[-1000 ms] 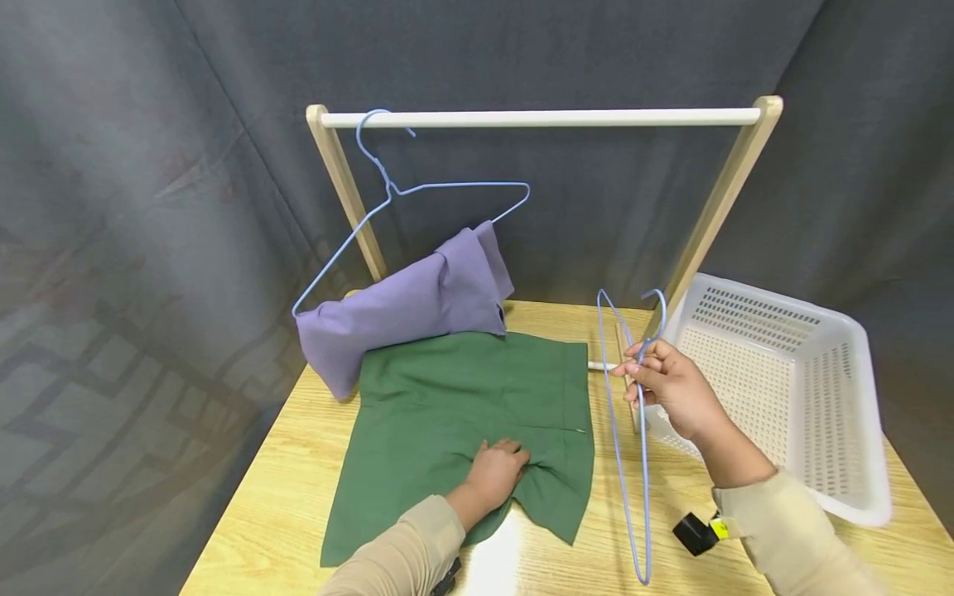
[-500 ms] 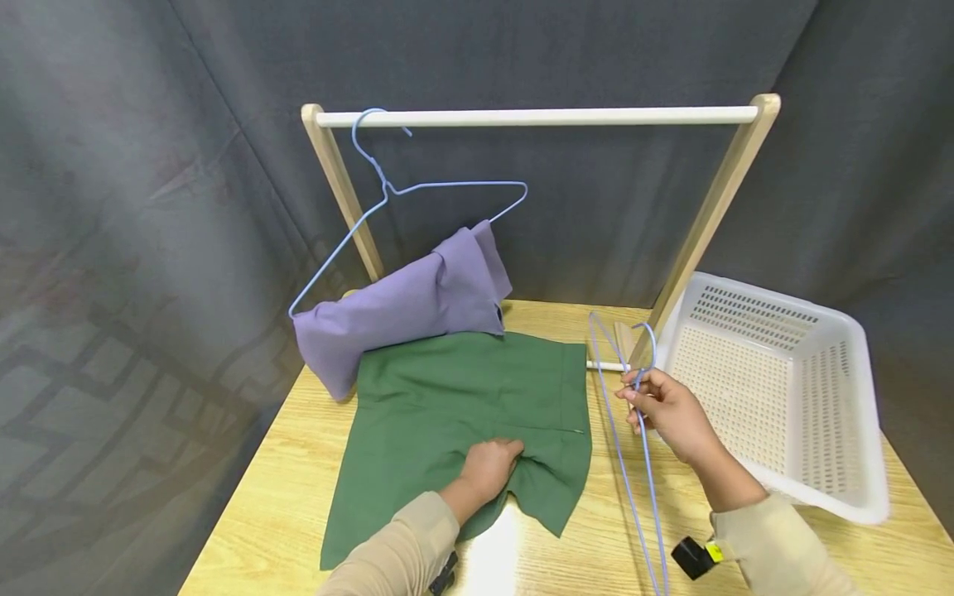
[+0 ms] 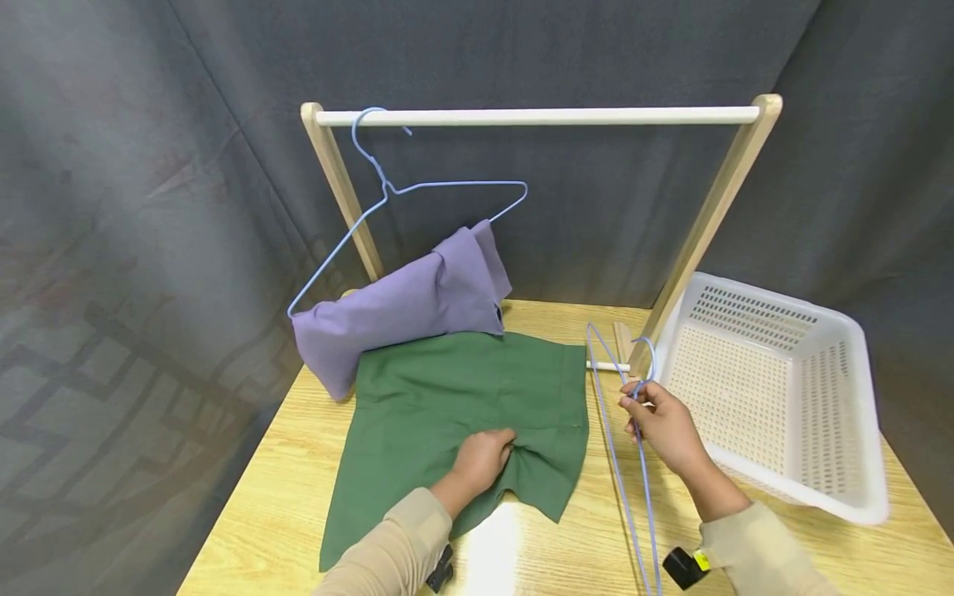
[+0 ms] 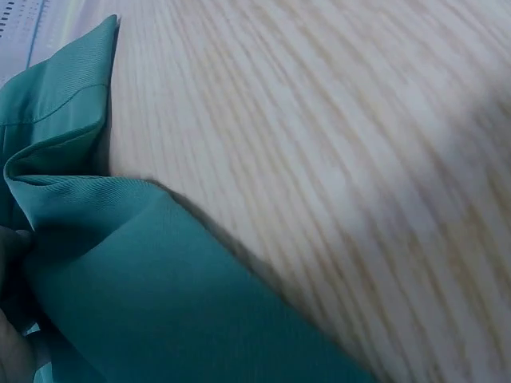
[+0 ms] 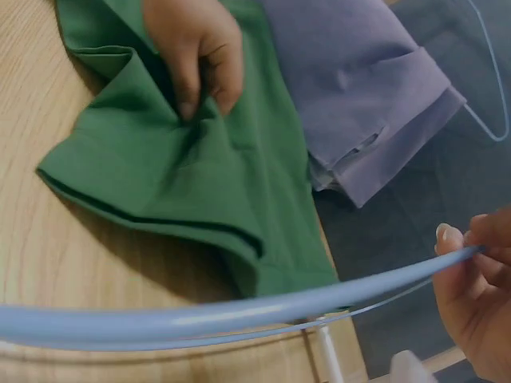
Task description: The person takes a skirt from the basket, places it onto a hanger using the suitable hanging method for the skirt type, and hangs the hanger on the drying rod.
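A green garment [image 3: 417, 414] lies spread on the table, with stitched seams near its right edge. My left hand [image 3: 479, 458] pinches a fold of it near the front edge; in the right wrist view, thumb and fingers bunch the cloth. My right hand [image 3: 666, 428] holds a light blue wire hanger [image 3: 607, 422] by its neck, below the hook, just right of the garment. The hanger stands nearly edge-on to the head view, and its lower end runs out of frame. In the right wrist view the hanger's wire [image 5: 239, 315] passes between thumb and fingers.
A clothes rack with a white rail [image 3: 537, 117] stands behind. Another blue hanger [image 3: 373, 203] hangs at its left, bearing a folded purple garment [image 3: 410, 310] that reaches the table. A white perforated basket [image 3: 842, 505] stands at right on the wooden table [image 3: 261, 505].
My right hand has lowered the hanger toward the table and nearer me. My left hand has gathered the green cloth into a pinch and shifted slightly left, drawing its right front corner up and in.
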{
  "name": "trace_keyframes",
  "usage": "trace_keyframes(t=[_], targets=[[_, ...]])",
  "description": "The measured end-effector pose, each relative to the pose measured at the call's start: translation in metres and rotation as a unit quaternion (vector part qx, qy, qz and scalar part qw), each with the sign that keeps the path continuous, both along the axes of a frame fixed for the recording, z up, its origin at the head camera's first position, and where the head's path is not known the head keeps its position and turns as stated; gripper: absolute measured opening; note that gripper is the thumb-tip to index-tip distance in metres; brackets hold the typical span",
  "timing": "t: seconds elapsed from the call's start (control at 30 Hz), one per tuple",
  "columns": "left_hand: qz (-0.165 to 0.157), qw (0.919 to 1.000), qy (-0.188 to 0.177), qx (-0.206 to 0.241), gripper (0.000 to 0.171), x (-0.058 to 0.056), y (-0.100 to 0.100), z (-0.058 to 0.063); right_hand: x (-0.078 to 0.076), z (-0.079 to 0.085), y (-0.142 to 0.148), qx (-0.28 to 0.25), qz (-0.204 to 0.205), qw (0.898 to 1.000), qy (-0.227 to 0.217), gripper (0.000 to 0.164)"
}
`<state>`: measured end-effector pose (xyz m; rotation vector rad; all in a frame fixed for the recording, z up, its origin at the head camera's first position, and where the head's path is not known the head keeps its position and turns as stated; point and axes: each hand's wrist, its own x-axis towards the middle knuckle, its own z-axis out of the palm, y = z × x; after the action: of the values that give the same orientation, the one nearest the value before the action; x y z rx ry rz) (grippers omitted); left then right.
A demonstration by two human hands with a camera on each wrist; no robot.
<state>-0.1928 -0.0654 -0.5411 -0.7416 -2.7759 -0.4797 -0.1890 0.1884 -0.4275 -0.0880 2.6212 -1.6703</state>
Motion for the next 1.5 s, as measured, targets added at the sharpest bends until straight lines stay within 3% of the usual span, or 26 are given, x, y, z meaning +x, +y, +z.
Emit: trace_keyframes(t=[0.5, 0.87, 1.0, 1.13, 1.23, 1.3, 1.43, 1.5], targets=[[0.018, 0.997, 0.001, 0.075, 0.013, -0.001, -0.005, 0.011, -0.001, -0.016, -0.002, 0.046, -0.04, 0.998, 0.012, 0.023], [0.024, 0.9952, -0.016, 0.093, 0.014, -0.004, -0.007, 0.019, -0.003, -0.024, -0.001, 0.018, -0.04, 0.999, 0.003, 0.024], [0.022, 0.9945, -0.018, 0.1, 0.014, -0.004, -0.008, 0.02, -0.018, -0.061, 0.011, -0.024, -0.045, 0.999, 0.009, 0.03], [0.021, 0.9939, -0.019, 0.106, 0.013, -0.005, -0.008, 0.022, -0.043, -0.125, 0.031, -0.049, -0.048, 0.997, 0.04, 0.038], [0.021, 0.9934, -0.018, 0.111, 0.013, -0.005, -0.009, 0.024, -0.05, -0.141, 0.036, -0.048, -0.047, 0.997, 0.043, 0.04], [0.022, 0.9931, -0.017, 0.114, 0.013, -0.006, -0.009, 0.026, -0.043, -0.123, 0.03, -0.052, -0.041, 0.997, 0.029, 0.041], [0.02, 0.9925, -0.014, 0.12, 0.013, -0.006, -0.01, 0.028, -0.018, -0.064, 0.007, -0.063, -0.03, 0.998, 0.0, 0.034], [0.018, 0.9925, -0.012, 0.12, 0.013, -0.007, -0.01, 0.028, -0.009, -0.043, -0.003, -0.067, -0.03, 0.997, -0.009, 0.028]])
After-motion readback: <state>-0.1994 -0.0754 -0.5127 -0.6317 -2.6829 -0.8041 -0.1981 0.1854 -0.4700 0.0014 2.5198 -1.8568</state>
